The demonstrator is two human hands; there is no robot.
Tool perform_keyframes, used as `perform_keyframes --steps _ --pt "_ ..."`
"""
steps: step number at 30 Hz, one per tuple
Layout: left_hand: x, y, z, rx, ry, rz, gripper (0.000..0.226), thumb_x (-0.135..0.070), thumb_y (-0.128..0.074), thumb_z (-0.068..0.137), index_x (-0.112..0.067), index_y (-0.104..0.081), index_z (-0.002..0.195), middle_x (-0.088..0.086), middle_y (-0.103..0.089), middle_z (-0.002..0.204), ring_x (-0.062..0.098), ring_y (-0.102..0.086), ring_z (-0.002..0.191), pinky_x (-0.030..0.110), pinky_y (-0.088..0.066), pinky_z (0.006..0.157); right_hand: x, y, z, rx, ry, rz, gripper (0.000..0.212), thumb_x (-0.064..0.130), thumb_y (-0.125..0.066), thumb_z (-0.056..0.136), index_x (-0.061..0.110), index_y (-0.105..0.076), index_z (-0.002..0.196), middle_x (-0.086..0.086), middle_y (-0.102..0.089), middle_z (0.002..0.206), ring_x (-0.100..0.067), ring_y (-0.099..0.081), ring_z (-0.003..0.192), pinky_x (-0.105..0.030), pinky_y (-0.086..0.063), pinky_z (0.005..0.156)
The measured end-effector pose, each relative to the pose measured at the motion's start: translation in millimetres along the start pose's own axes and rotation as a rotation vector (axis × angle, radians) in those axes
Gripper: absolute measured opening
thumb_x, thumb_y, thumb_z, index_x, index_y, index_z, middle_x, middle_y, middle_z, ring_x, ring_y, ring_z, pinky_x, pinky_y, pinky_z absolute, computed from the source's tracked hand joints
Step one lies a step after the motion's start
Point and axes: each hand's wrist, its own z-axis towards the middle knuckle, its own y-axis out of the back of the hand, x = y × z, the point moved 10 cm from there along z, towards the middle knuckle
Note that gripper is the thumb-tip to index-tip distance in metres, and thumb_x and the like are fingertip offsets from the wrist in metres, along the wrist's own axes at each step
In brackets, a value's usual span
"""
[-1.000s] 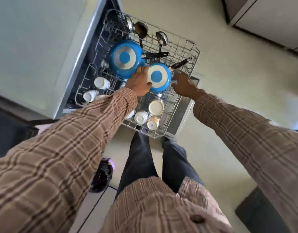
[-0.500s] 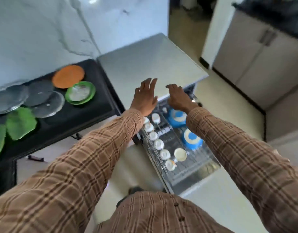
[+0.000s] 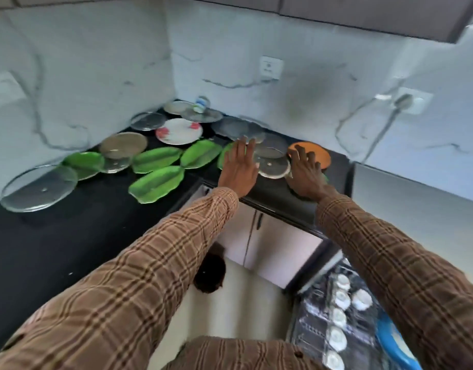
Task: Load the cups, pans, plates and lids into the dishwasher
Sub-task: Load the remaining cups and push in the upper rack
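Both hands were observed extended over the black countertop (image 3: 56, 236), fingers straight and spread, nothing gripped. The left hand (image 3: 239, 169) was seen above the counter edge, its fingertips over a green plate partly hidden beneath it; contact could not be determined. The right hand (image 3: 306, 173) was seen just in front of the orange plate (image 3: 316, 153), fingers reaching onto its near rim; whether it was touched could not be told. A small glass lid (image 3: 274, 168) was noted between the two hands, with further glass lids (image 3: 270, 146) overlapping behind it toward the marble wall.

Left of the hands, three green leaf-shaped plates (image 3: 158, 185) were recorded lying flat near one another, a fourth green plate (image 3: 83, 162) farther left, partly under a lid. A large glass lid (image 3: 39, 188) was recorded at the far left of the counter, a brownish glass lid (image 3: 123, 145) behind it. A white floral plate (image 3: 179, 130) was noted near the corner, with steel plates (image 3: 200, 114) behind it; a small blurred object rested on these and could not be identified.

At lower right, the dishwasher rack (image 3: 310, 329) was seen pulled out, a row of white cups (image 3: 336, 316) standing in it, and a blue pan (image 3: 395, 345) partly visible at its right edge, behind the right sleeve
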Motion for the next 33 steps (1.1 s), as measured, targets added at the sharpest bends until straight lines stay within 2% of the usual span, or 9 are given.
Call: perform_keyframes --steps 7,12,18,24,28,33 --pt "143.4 19.3 -3.3 -0.011 0.17 0.009 0.076 -0.037 -0.059 0.094 -0.015 -0.022 0.157 0.013 -0.033 0.157 0.031 -0.036 0.143 0.053 -0.042 0.111 125.8 -10.1 73.4 -0.027 0.121 0.042 0.073 0.021 -0.068 0.088 0.01 -0.031 0.15 -0.018 -0.03 0.155 -0.044 -0.033 0.137 -0.054 -0.035 0.107" --pt "201.3 8.6 -7.5 -0.001 0.2 0.009 0.073 -0.033 -0.058 0.092 -0.013 -0.026 0.155 0.011 -0.037 0.151 0.03 -0.039 0.138 0.053 -0.044 0.109 174.0 -35.8 112.2 -0.037 0.137 0.085 0.065 0.022 -0.065 0.088 0.015 -0.035 0.145 -0.012 -0.035 0.145 -0.038 -0.035 0.131 -0.056 -0.041 0.104" --pt "256.1 -29.7 -30.6 0.097 0.205 0.04 0.072 -0.035 -0.059 0.094 -0.014 -0.025 0.154 0.012 -0.037 0.152 0.031 -0.037 0.141 0.054 -0.042 0.11 215.2 -91.1 124.2 0.066 0.149 0.098 0.063 0.027 -0.066 0.087 0.017 -0.039 0.143 -0.009 -0.037 0.144 -0.035 -0.036 0.129 -0.055 -0.042 0.102" --pt "252.8 -63.1 -4.7 0.145 0.229 -0.012 0.066 -0.035 -0.057 0.097 -0.012 -0.03 0.152 0.012 -0.042 0.148 0.031 -0.042 0.135 0.052 -0.045 0.105 205.1 -116.6 137.8 0.137 0.171 0.111 0.063 0.026 -0.067 0.088 0.019 -0.04 0.144 -0.007 -0.038 0.14 -0.031 -0.039 0.123 -0.051 -0.043 0.099" --pt "232.4 -89.0 17.3 0.17 0.228 -0.04 0.064 -0.033 -0.058 0.095 -0.013 -0.032 0.15 0.01 -0.044 0.144 0.031 -0.044 0.132 0.053 -0.046 0.103 173.1 -123.5 157.8 0.132 0.147 0.101 0.059 0.028 -0.066 0.089 0.017 -0.041 0.141 -0.008 -0.039 0.138 -0.033 -0.038 0.121 -0.053 -0.042 0.098" --pt "199.6 -121.4 40.2 0.222 0.175 -0.018 0.063 -0.032 -0.06 0.096 -0.012 -0.032 0.148 0.011 -0.045 0.139 0.031 -0.047 0.129 0.053 -0.048 0.102 122.9 -138.7 179.3 0.104 0.103 0.144 0.056 0.02 -0.063 0.085 0.016 -0.044 0.137 -0.009 -0.041 0.135 -0.034 -0.041 0.117 -0.054 -0.045 0.096"
